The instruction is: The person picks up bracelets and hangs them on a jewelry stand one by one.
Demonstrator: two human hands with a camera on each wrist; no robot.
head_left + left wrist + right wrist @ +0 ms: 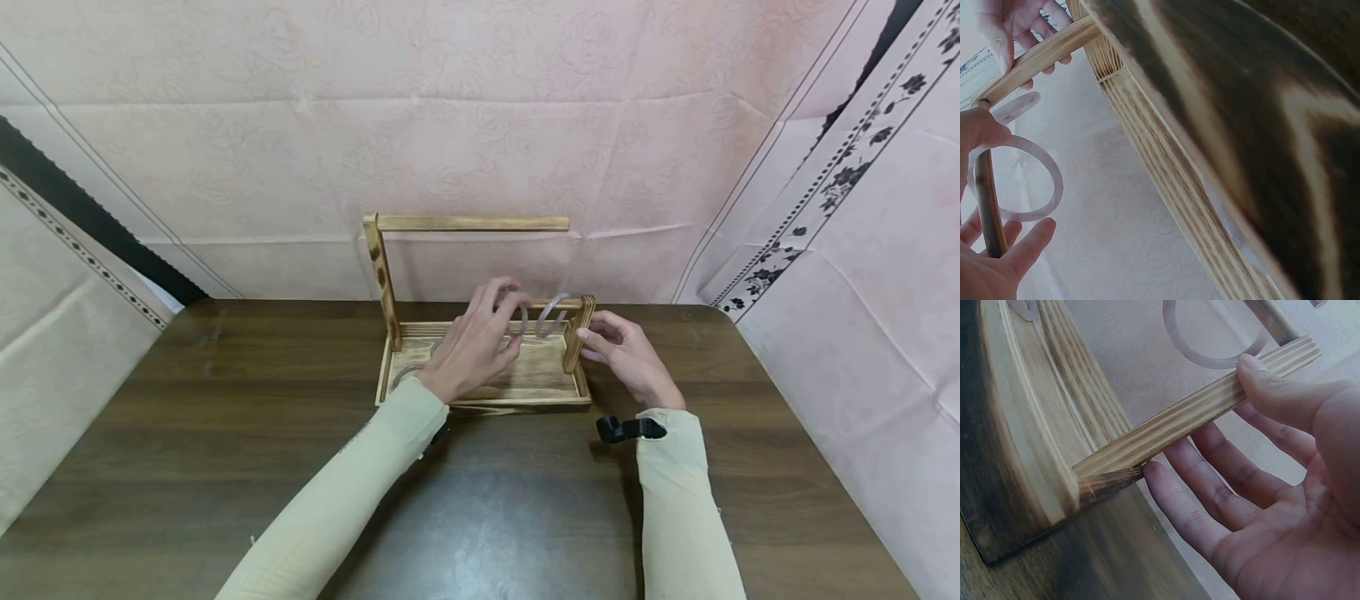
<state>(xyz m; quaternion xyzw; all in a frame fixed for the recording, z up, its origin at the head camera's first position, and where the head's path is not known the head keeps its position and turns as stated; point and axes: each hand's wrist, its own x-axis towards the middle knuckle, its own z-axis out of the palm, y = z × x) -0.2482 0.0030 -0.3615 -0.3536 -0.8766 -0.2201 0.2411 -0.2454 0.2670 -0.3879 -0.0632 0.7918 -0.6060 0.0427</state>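
Note:
A wooden stand (547,377) has a tray base, a tall left post with an upper bar (472,223), and a short right post with a lower bar. My left hand (472,346) is over the lower bar. Its thumb and fingers hold a pale translucent bangle (1058,178) by opposite edges, and the bar passes through the ring. Another bangle (548,308) hangs on the same bar, closer to the short post. My right hand (626,354) grips that short post (1179,419), thumb on one side and fingers on the other.
More bangles lie in the tray's left part, one bangle (403,373) partly behind my left wrist. The stand sits near the far edge of a brown wooden table (225,467). A pale patterned cloth (465,150) hangs right behind it.

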